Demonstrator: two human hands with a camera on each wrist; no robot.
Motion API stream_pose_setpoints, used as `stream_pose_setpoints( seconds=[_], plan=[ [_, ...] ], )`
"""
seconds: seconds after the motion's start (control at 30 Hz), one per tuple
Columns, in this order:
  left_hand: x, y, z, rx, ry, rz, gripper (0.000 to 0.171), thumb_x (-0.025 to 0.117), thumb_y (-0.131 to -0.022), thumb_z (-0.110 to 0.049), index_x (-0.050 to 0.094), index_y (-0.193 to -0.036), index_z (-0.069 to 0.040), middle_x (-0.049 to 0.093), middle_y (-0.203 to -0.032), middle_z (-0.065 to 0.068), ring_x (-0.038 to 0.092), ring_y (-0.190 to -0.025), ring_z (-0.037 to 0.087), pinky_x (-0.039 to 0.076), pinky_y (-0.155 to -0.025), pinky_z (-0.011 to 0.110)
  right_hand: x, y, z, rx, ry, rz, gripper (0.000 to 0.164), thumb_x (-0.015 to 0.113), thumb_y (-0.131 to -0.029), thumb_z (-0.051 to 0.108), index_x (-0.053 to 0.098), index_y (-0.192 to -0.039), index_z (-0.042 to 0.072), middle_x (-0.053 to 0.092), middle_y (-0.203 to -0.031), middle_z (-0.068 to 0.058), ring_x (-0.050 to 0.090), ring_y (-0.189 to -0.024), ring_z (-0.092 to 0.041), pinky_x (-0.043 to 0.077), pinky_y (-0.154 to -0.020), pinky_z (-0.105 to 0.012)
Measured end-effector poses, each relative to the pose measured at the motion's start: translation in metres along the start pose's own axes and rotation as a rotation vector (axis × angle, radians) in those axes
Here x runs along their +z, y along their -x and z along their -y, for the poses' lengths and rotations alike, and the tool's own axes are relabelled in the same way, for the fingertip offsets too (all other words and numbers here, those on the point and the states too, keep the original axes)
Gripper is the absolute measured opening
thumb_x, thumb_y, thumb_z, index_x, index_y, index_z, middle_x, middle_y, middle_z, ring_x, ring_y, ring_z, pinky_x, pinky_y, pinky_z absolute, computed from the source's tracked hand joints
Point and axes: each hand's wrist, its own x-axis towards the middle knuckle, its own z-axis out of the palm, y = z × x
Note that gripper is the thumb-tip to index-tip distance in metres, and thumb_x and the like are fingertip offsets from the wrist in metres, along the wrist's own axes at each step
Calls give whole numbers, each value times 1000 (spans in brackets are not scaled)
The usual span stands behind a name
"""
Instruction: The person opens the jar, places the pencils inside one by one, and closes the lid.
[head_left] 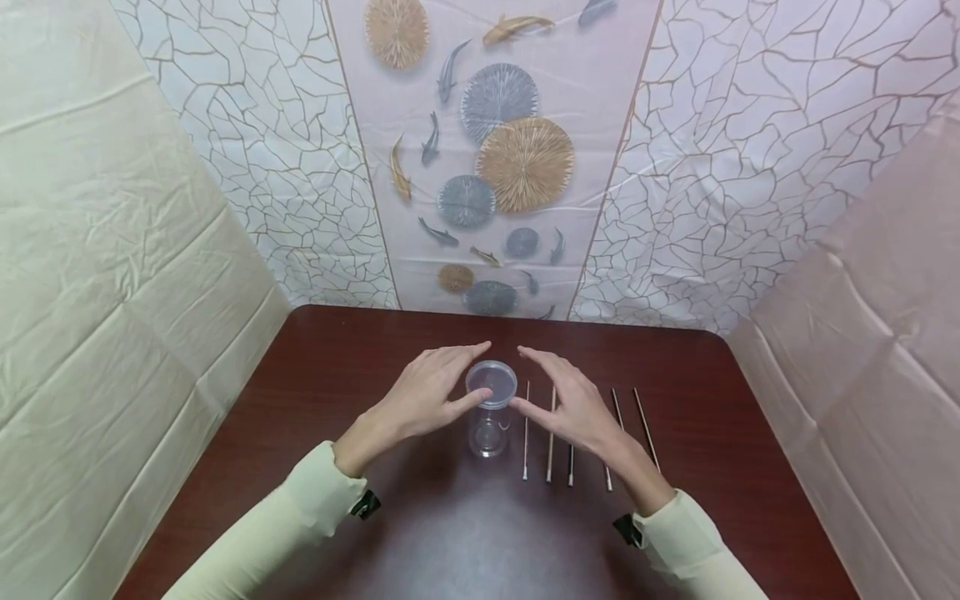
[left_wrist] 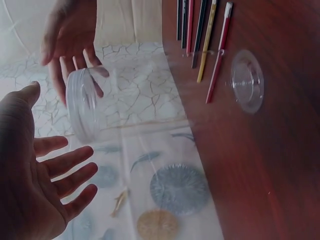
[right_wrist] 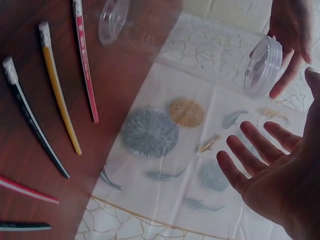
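A tall clear plastic jar (head_left: 489,433) stands upright on the table, its round clear lid (head_left: 491,383) on top. My left hand (head_left: 423,396) hovers to the left of the lid, fingers extended and thumb apart from them. On the other side is my right hand (head_left: 573,408), held in a similar way. Both wrist views show a gap between the near hand's fingers and the jar (left_wrist: 82,105). In the right wrist view the lid (right_wrist: 263,65) overlaps the left hand's fingers, so contact there is hard to judge. Neither hand holds anything.
Several pencils lie in a row to the jar's right, including a red pencil (left_wrist: 220,52), a yellow pencil (right_wrist: 59,87) and a black pencil (right_wrist: 35,120). The dark red-brown table (head_left: 300,375) ends at a patterned cloth backdrop (head_left: 525,167), with pale cloth on both sides.
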Motion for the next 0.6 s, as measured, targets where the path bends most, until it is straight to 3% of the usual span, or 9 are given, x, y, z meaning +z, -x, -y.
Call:
stream_pose_setpoints(
  seconds=[0.13,0.33,0.6],
  plan=[
    [6,0,-3,11,12,-4,73,64,-103,-55,46,-161,-14,56,-157,6,54,-141,26,44,-112,51,12,0,-2,13,-50,27,85,87,-87,40,48,-158,12,62,-147,-12,55,-140,-32,45,-112,-59],
    [14,1,-5,23,28,-12,77,70,-99,-57,48,-159,-15,55,-157,5,52,-142,22,46,-110,48,38,4,-11,103,-176,78,96,92,-82,37,43,-160,6,60,-149,-18,56,-138,-40,42,-113,-62],
    [22,2,-5,40,48,-33,77,75,-97,-53,52,-157,-10,56,-156,7,55,-139,24,47,-108,49,67,6,-20,145,-330,77,90,95,-80,26,48,-155,5,68,-137,-14,66,-123,-32,51,-105,-55]
  ],
)
